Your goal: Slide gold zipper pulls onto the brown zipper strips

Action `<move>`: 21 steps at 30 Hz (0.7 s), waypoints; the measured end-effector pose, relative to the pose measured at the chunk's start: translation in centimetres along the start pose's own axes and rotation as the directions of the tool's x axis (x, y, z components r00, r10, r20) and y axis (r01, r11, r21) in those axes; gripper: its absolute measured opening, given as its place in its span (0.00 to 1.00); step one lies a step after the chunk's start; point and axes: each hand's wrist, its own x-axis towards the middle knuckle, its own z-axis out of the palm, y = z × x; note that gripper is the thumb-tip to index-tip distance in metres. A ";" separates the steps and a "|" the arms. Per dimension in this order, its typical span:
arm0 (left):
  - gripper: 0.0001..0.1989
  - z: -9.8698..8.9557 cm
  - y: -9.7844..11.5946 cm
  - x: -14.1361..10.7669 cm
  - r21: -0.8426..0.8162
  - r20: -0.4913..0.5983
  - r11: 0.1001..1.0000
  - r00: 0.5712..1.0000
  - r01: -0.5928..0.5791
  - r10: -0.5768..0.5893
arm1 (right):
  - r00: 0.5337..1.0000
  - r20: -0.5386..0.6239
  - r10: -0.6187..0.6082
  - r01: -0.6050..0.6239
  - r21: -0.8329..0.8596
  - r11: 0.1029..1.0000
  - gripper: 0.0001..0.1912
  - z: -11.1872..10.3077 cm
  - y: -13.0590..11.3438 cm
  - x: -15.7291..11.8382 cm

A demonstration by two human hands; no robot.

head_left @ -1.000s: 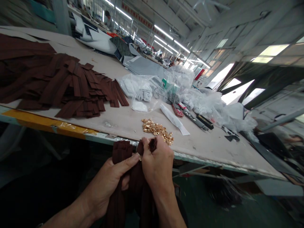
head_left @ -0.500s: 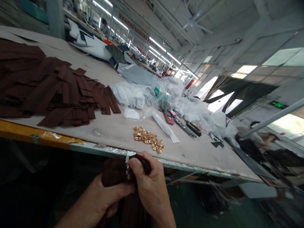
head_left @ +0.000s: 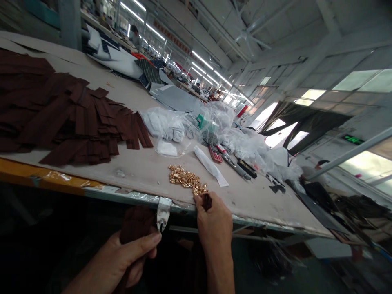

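Note:
My left hand (head_left: pixel 134 253) is closed around a bundle of brown zipper strips (head_left: pixel 137 222) below the table edge. Just right of its thumb, a white-wrapped holder (head_left: pixel 163 210) sticks out from that edge. My right hand (head_left: pixel 214 216) is closed at the edge, with a folded bit of brown strip (head_left: pixel 206 201) showing between thumb and fingers. Its fingertips reach the near end of a pile of small gold metal pieces that look like zipper sliders (head_left: pixel 185 178). Whether the fingers also pinch a gold piece is hidden.
A large heap of brown strips (head_left: pixel 67 118) covers the table's left side. Behind the gold pile lie clear plastic bags (head_left: pixel 168 124), a folded white strip (head_left: pixel 211 166), a red box (head_left: pixel 215 154) and a black box (head_left: pixel 246 168). Grey sheets (head_left: pixel 176 97) lie farther back.
My right hand has moved right, away from the holder and my left hand, to the gold pile. My left hand has shifted slightly left and down, and the holder is now uncovered.

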 end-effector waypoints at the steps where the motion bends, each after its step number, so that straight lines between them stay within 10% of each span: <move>1: 0.20 0.0 0.0 0.0 0.002 -0.002 1.000 1.000 0.003 -0.003 | 1.000 -0.007 -0.023 0.022 -0.069 0.997 0.07 0.1 -0.2 0.1; 6: 0.18 -0.1 0.1 0.0 -0.058 0.006 0.998 1.000 0.026 -0.026 | 0.993 -0.051 -0.107 0.102 -0.086 0.991 0.09 0.4 0.2 0.2; 14: 0.14 0.2 -0.3 -0.7 -0.235 0.082 0.961 0.988 0.150 -0.134 | 0.965 0.119 -0.233 0.090 0.686 0.722 0.08 -0.6 -0.6 -4.7; 21: 0.16 -0.1 -0.5 -0.6 -0.349 0.090 0.917 0.981 0.194 -0.173 | 0.904 0.014 -0.428 0.291 0.713 0.638 0.07 0.4 -1.7 -6.3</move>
